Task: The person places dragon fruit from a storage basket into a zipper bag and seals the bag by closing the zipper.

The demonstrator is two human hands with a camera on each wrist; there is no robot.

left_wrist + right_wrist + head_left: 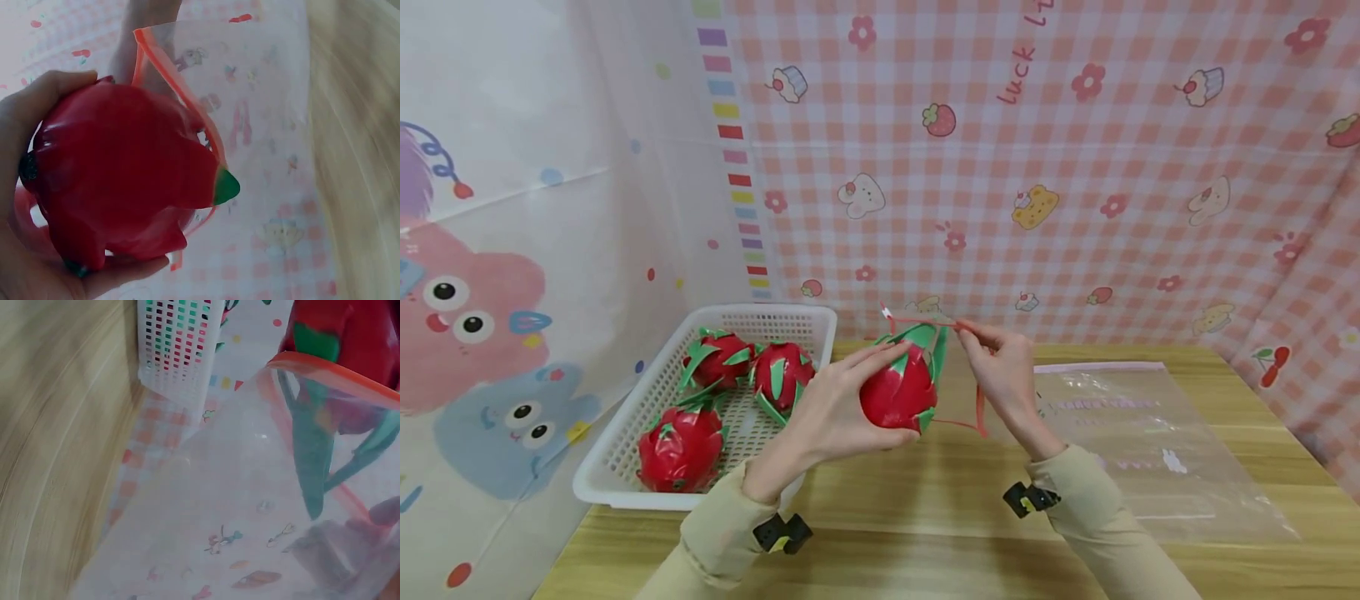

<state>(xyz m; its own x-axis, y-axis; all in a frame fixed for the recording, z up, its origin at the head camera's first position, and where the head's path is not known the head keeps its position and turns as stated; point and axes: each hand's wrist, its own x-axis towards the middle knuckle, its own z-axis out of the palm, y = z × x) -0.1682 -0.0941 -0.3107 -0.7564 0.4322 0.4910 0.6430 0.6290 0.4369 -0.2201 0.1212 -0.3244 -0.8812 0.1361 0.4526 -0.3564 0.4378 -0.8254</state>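
Note:
A red dragon fruit (pixel 895 392) with green scales is gripped by my left hand (pixel 835 408), fingers over its top and thumb beneath. It sits at the mouth of a clear zip bag (pixel 206 506) edged in orange-red. In the right wrist view its long green leaves (pixel 312 456) show through the film, inside the bag's opening, while the red body stands partly outside. My right hand (pixel 1003 371) pinches the bag's orange edge (pixel 981 408) near the top corner. Most of the bag hides behind the fruit and right hand in the head view.
Left of my hands stands a white perforated basket (pixel 598 450) holding three more dragon fruits (pixel 681 450). Another clear bag (pixel 1150 492), edged in pink, lies flat on the wooden table (pixel 910 550) at right. A checked cloth (pixel 970 167) hangs behind the table.

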